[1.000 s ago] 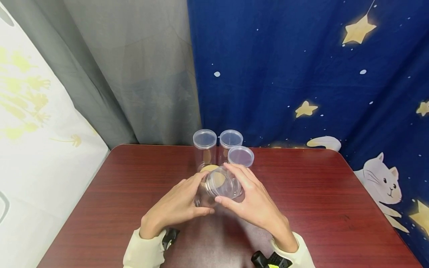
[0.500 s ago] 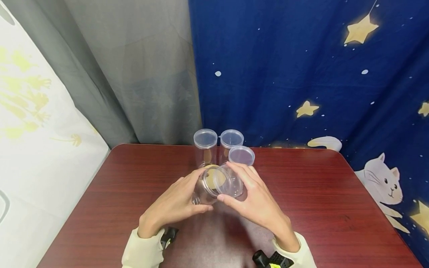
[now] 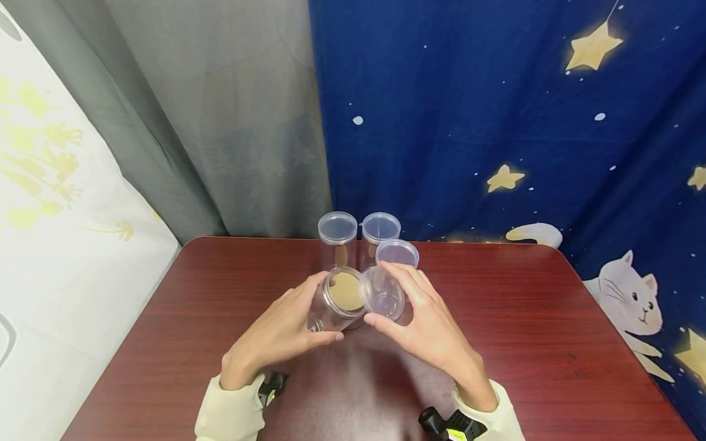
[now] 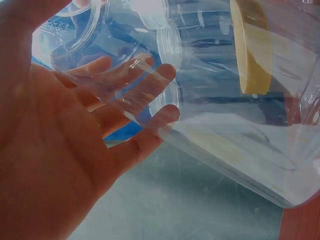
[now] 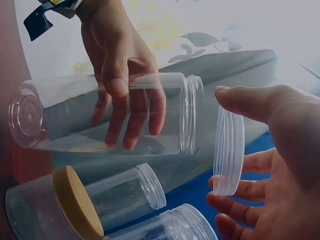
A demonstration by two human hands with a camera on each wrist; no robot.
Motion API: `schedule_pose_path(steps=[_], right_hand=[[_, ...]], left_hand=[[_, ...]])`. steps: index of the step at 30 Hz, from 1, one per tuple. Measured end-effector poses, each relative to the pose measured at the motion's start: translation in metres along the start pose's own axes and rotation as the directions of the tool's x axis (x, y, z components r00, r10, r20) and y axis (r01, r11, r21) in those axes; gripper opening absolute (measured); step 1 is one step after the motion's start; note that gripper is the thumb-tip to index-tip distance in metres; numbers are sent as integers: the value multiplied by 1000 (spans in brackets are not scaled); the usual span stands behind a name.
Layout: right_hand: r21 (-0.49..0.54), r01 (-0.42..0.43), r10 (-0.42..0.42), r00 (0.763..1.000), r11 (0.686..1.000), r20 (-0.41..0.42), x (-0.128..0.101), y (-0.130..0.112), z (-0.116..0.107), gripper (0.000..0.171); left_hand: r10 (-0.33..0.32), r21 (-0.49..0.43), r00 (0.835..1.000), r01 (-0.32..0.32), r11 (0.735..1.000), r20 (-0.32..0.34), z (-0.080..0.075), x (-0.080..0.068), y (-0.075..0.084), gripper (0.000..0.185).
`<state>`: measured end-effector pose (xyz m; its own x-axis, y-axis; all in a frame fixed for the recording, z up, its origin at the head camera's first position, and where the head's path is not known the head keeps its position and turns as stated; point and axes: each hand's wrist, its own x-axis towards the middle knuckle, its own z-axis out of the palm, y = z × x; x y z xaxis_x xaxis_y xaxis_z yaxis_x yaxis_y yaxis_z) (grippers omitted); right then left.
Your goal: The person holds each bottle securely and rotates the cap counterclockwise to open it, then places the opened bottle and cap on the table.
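At the middle of the head view, just below center, the left hand [image 3: 278, 334] grips a clear jar [image 3: 333, 303], fingers and thumb curled round its wall. The jar is held off the table [image 3: 193, 318], tipped with its open mouth toward the upper right of the frame. In the right wrist view the jar [image 5: 110, 112] lies nearly level across the upper half of the frame, threaded mouth to the right, and the left hand's [image 5: 120, 65] fingers show through the clear wall.

The right hand [image 3: 427, 331] pinches a clear lid [image 3: 383, 293] between thumb and fingers. The lid is off the jar and sits just beside its mouth, on the right. In the right wrist view the lid [image 5: 228, 152] stands on edge at center right, a narrow gap between it and the jar's threads, with the right hand [image 5: 272, 165] round it.

Behind the hands, near the table's far edge, stand three more clear jars with lids on: one at the back left [image 3: 337, 236], one at the back right [image 3: 379, 236], and one to the right and nearer [image 3: 397, 254]. A jar with a tan wooden lid [image 5: 75, 205] shows at the lower left of the right wrist view. A blue starry cloth [image 3: 496, 110] hangs across the upper right, a grey curtain [image 3: 220, 110] at upper center.
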<state>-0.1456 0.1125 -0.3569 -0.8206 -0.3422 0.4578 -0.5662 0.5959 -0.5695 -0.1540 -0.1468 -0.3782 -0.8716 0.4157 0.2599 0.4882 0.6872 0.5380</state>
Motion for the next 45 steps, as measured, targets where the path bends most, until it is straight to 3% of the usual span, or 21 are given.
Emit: schedule_pose_path(steps=[17,34,45], right_hand=[[-1,-55,55,998,998,-20,1,8,-8,79],[4,-49,49,997,999,-67,4,21,-15,75],[18,-55,56,996,998,-77,5,27,-18,78]], left_hand=[[-6,-24,1000,5,1000,-19,-1,1,-7,91],[-81,2,996,82,997,-39,-4,-1,-12,92],[-87,-24,995,86,996,-45,-4,0,-17,92]])
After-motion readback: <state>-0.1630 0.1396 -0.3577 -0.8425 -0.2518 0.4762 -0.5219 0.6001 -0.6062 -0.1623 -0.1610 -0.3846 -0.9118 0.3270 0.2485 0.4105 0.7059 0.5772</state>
